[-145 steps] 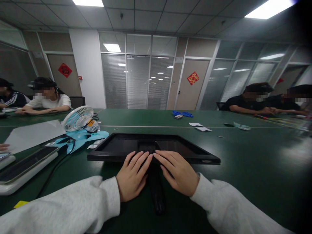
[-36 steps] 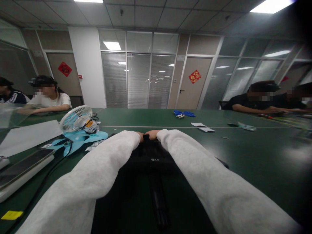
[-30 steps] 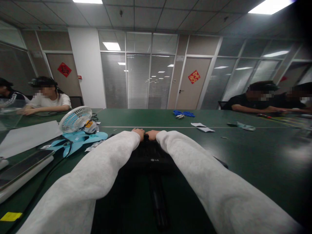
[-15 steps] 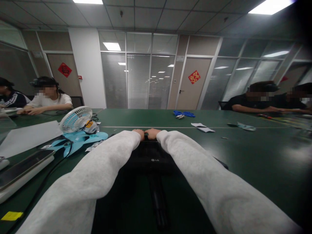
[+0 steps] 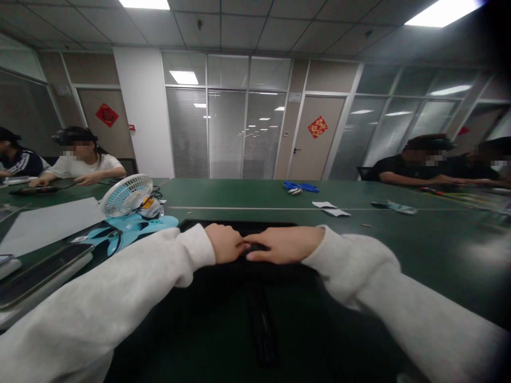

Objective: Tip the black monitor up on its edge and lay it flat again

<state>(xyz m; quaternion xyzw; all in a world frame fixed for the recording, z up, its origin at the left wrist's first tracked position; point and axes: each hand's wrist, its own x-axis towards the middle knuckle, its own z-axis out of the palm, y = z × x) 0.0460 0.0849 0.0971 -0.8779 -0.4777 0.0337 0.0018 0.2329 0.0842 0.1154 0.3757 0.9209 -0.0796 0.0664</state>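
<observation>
A black LG-marked device, which looks like a monitor (image 5: 239, 270), lies on the green table (image 5: 239, 190) straight ahead of me. Towards me from its middle runs a dark stand-like bar (image 5: 261, 330). Over the device, my left hand (image 5: 227, 243) has its fingers curled, their tips hiding whatever they grip. My right hand (image 5: 283, 244) reaches in from the other side, index finger stretched out and thumb apart, a dark patch showing between them. The two hands' fingertips meet above the device's centre.
At left are a white fan (image 5: 126, 196), a light-blue fan blade (image 5: 136, 229), a white sheet (image 5: 51, 226) and a phone-like slab (image 5: 43, 271). Blue gloves (image 5: 301, 187), paper pieces (image 5: 331, 208) and a light-blue item (image 5: 401, 207) lie farther back. People sit at both sides.
Both hands have come back from the device's far edge to its middle, and my elbows have spread outward. At far left, a person's hands have moved apart over a dark object.
</observation>
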